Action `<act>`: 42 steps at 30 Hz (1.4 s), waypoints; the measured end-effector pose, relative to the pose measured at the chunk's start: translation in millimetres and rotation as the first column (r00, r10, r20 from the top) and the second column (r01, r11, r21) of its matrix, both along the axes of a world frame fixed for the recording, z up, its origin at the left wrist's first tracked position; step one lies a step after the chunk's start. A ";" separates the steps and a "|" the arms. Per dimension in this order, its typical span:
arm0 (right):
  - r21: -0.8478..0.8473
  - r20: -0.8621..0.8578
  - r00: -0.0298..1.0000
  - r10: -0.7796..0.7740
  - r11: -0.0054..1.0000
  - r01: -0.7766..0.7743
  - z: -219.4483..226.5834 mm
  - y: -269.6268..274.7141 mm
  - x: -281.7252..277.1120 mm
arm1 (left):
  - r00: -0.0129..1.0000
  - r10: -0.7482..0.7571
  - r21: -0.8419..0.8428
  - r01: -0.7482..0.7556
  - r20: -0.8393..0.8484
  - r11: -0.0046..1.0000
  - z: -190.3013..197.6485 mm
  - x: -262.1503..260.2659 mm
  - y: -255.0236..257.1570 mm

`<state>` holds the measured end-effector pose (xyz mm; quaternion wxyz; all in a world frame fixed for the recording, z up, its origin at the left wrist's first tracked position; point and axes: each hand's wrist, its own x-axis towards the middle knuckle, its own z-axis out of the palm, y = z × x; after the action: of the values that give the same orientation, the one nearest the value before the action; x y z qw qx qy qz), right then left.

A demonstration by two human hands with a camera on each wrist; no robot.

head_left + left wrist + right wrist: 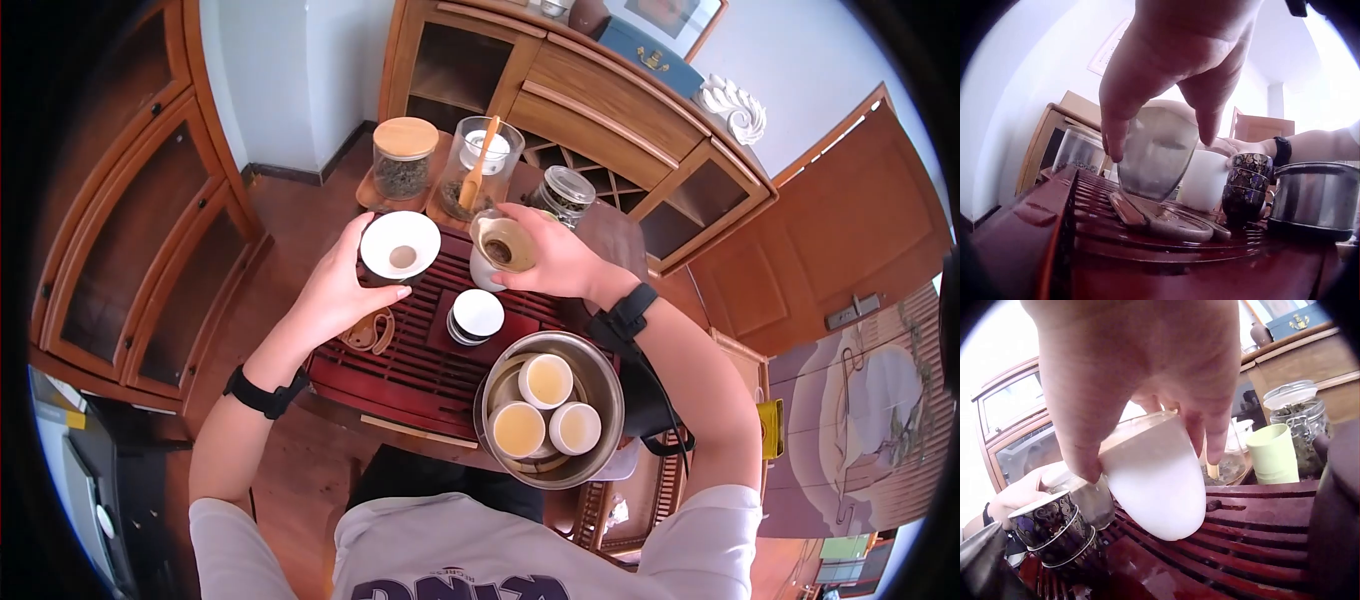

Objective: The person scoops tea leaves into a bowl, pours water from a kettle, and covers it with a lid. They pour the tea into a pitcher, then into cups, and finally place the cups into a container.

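Note:
My left hand [330, 285] grips a clear glass pitcher [1155, 159] between thumb and fingers, low over the slatted tea tray. In the head view a white funnel-shaped piece [378, 238] shows at its mouth, a small round patch at its centre. To the right, my right hand [560, 255] holds a white cup [1157, 484] by its rim, tilted in the right wrist view. Dark leaves lie at the bottom inside it. Between and nearer me stands a stack of small dark patterned cups [1244, 187] with white insides.
On the red-brown tea tray [400, 375] lies a brown looped tool [1179, 226]. A steel pot [612, 440] at the front right contains three white cups of pale tea. Behind stand a wooden-lidded jar [403, 175], a glass jar with scoop [462, 205] and a clamp-lid jar [566, 195].

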<state>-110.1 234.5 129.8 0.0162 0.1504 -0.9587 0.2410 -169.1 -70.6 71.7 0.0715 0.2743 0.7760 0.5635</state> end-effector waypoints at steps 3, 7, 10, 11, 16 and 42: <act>-0.051 0.031 0.999 0.015 0.999 -0.014 1.0 2.8 -1.3 | 0.986 -0.010 -0.100 -0.007 -0.168 0.995 -4.9 -1.5 -4.0; -0.234 0.140 0.988 0.063 0.972 -0.029 -3.7 6.3 -4.4 | 0.996 -0.072 -0.060 0.075 0.055 0.995 -1.3 -0.4 -7.5; -0.311 0.101 0.993 0.065 0.950 -0.030 -11.5 6.3 -4.9 | 0.997 -0.069 -0.128 0.072 0.028 0.989 11.2 1.8 -7.2; -0.308 0.102 0.992 0.071 0.951 -0.037 -10.8 4.6 -5.1 | 0.997 -0.071 -0.197 0.067 -0.012 0.978 16.3 3.8 -5.2; -0.216 0.054 0.998 0.015 0.976 -0.003 -9.2 0.2 -4.9 | 0.994 -0.049 -0.222 0.027 -0.096 0.975 22.3 3.0 3.2; 0.408 -0.259 0.936 0.240 0.905 -0.120 80.1 -74.7 -24.4 | 0.997 -0.019 -0.194 0.004 -0.076 0.981 12.8 -0.2 2.2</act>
<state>-134.5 159.7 209.9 0.1105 0.2746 -0.9549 0.0222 -169.3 -68.5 84.5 0.0710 0.2918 0.8277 0.4740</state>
